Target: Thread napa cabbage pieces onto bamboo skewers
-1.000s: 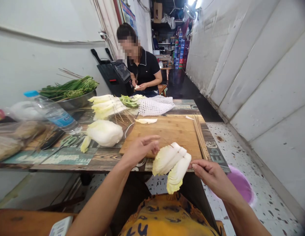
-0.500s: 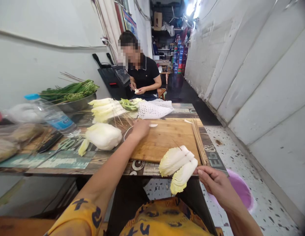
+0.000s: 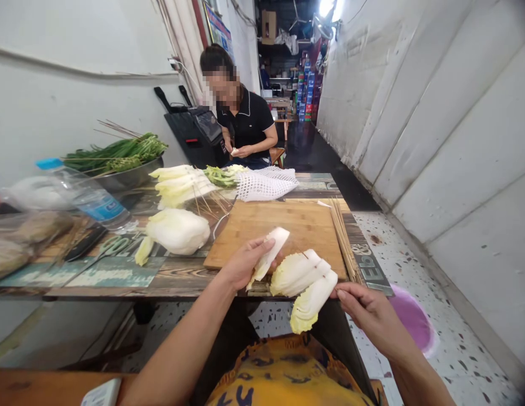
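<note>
My left hand (image 3: 250, 260) is closed on a loose piece of napa cabbage leaf (image 3: 272, 251), holding it over the near edge of the wooden cutting board (image 3: 262, 225). In my right hand (image 3: 366, 310) the fingers pinch the end of a thin skewer. Several pale cabbage leaf pieces (image 3: 313, 296) are threaded on it, just right of the loose piece and apart from it. The skewer's tip (image 3: 304, 255) shows faintly above the leaves. A bundle of bare bamboo skewers (image 3: 343, 239) lies along the board's right side.
Left of the board are a whole napa cabbage (image 3: 178, 231), skewered cabbage (image 3: 181, 185), a water bottle (image 3: 95, 197), scissors (image 3: 112, 246) and a bowl of greens (image 3: 131, 173). White foam netting (image 3: 266, 183) lies behind the board. A person in black (image 3: 247, 124) sits beyond the table. A pink basin (image 3: 410, 321) is on the floor.
My left hand has come back from the board's far left corner toward me, now with a cabbage leaf piece in it. My right hand keeps the skewer almost still.
</note>
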Tool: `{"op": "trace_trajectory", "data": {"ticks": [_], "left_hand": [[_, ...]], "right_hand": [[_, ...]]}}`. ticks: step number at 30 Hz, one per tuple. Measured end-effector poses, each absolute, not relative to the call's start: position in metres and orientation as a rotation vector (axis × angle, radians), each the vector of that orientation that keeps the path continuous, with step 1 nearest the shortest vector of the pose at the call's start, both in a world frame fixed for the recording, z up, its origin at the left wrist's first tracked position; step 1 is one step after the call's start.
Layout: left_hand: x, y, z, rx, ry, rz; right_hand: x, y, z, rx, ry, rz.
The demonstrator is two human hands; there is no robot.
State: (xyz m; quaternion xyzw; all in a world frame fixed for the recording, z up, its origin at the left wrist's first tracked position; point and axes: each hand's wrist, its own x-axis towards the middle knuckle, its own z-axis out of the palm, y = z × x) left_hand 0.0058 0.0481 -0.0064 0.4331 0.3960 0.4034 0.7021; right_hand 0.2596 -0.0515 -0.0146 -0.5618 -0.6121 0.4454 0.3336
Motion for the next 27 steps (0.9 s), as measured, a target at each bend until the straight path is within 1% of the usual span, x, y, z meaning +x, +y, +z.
{"op": "trace_trajectory", "data": {"ticks": [4, 10, 16, 27], "left_hand": [[0.008, 0.04, -0.006, 0.837, 0.86, 0.939], [0.007, 0.036, 0.004, 0.648, 0.838, 0.989], [0.008, 0.034, 0.006, 0.651, 0.769, 0.982], [0.008, 0.034, 0.011, 0.727, 0.805, 0.966]], "right_hand": [[0.257, -0.053, -0.01, -1.463, -1.694, 1.077], [0.257, -0.054, -0.005, -1.469, -1.758, 1.044], [0.258, -0.053, -0.004, -1.425, -1.78, 1.055], [0.258, -0.053, 0.001, -1.458, -1.777, 1.046]]}}
